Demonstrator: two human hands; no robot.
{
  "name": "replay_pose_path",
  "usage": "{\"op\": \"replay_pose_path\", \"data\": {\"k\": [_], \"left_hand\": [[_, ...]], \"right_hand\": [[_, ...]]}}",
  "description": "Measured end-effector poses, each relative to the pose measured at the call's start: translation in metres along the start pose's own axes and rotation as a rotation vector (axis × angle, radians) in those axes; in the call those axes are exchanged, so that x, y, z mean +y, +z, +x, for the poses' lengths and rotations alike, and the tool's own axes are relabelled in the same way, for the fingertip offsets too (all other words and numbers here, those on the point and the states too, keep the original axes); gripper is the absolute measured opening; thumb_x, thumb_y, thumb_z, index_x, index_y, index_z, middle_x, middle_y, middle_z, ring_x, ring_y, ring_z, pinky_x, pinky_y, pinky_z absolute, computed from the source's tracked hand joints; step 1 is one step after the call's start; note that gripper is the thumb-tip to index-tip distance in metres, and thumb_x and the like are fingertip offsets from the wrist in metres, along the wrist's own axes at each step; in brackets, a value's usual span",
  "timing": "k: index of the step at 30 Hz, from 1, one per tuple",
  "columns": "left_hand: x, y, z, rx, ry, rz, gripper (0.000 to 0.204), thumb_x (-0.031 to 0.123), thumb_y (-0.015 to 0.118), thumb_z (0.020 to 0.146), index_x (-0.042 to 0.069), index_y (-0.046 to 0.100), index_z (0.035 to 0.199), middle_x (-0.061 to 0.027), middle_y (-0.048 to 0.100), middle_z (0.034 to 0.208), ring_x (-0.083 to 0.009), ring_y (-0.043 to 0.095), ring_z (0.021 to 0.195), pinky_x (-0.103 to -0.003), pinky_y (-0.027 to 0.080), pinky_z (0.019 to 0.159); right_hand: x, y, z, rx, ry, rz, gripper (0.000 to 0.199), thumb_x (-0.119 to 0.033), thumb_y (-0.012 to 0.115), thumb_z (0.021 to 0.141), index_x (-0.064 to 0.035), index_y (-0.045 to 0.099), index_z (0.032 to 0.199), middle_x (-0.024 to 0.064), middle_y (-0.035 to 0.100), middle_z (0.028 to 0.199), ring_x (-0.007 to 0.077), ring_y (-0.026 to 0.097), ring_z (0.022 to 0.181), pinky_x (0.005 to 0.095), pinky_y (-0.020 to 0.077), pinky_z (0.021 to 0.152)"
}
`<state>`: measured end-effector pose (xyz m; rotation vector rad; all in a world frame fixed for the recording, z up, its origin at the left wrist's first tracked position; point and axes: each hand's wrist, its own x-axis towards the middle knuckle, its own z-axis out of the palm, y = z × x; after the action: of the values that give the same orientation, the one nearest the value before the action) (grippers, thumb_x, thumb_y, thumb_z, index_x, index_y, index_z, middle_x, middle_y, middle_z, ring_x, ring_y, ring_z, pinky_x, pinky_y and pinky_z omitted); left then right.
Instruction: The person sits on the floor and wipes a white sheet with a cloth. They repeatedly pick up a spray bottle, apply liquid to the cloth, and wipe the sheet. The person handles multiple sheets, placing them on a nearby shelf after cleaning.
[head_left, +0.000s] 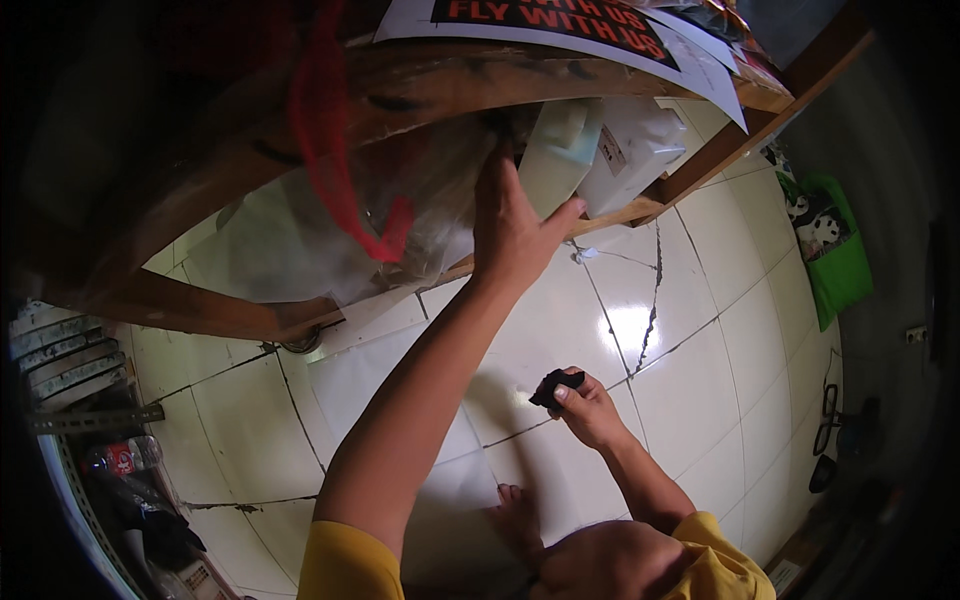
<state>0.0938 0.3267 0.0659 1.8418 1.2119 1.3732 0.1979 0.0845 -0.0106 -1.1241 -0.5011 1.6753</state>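
Observation:
My left hand (515,225) reaches under the wooden table, its thumb spread wide from the raised fingers. It lies against the near side of a pale plastic jerrycan (558,150); the fingertips are lost in shadow beside a dark thing I cannot make out. Beside that can stands a second, whitish jerrycan (632,155) with a label. Clear plastic bags (435,215) fill the space left of the hand, and a red plastic strip (325,150) hangs in front of them. Lower down, above the tiles, my right hand (592,412) pinches a small crumpled black cloth (552,390).
The table's wooden edge (460,80) crosses above my left arm, with printed sheets (560,45) on top. White floor tiles (690,350) show dark cracks. A green bag (835,250) hangs at the right; a metal rack (95,415) with a bottle (125,457) stands left. My bare foot (517,515) is below.

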Motion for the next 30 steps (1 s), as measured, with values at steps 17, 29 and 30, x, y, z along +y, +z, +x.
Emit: {"op": "replay_pose_path", "data": {"k": [17, 29, 30], "left_hand": [[0.010, -0.183, -0.102, -0.410, 0.086, 0.000, 0.077, 0.035, 0.054, 0.086, -0.008, 0.034, 0.147, -0.0279, 0.055, 0.124, -0.0429, 0.057, 0.112, -0.047, 0.045, 0.099], [0.034, -0.282, -0.194, -0.458, -0.103, 0.316, 0.076, 0.037, 0.068, 0.088, -0.005, 0.039, 0.145, -0.0272, 0.059, 0.116, -0.0426, 0.060, 0.102, -0.048, 0.050, 0.091], [0.036, -0.287, -0.198, -0.459, -0.105, 0.337, 0.078, 0.039, 0.070, 0.088, -0.004, 0.040, 0.145, -0.0264, 0.060, 0.115, -0.0423, 0.060, 0.101, -0.048, 0.051, 0.090]], "right_hand": [[-0.031, 0.020, 0.016, 0.058, -0.095, -0.123, 0.024, -0.015, 0.066, 0.099, -0.0019, 0.057, 0.118, 0.0111, 0.067, 0.104, 0.0233, 0.071, 0.091, 0.0340, 0.0602, 0.077], [-0.016, 0.092, -0.006, -0.166, -0.133, -0.035, 0.029, -0.013, 0.058, 0.103, 0.0008, 0.061, 0.129, 0.0105, 0.067, 0.120, 0.0228, 0.066, 0.110, 0.0398, 0.0554, 0.099], [-0.015, 0.094, -0.008, -0.187, -0.132, -0.040, 0.029, -0.011, 0.058, 0.103, 0.0021, 0.061, 0.129, 0.0102, 0.066, 0.120, 0.0221, 0.066, 0.111, 0.0401, 0.0551, 0.101]]}}
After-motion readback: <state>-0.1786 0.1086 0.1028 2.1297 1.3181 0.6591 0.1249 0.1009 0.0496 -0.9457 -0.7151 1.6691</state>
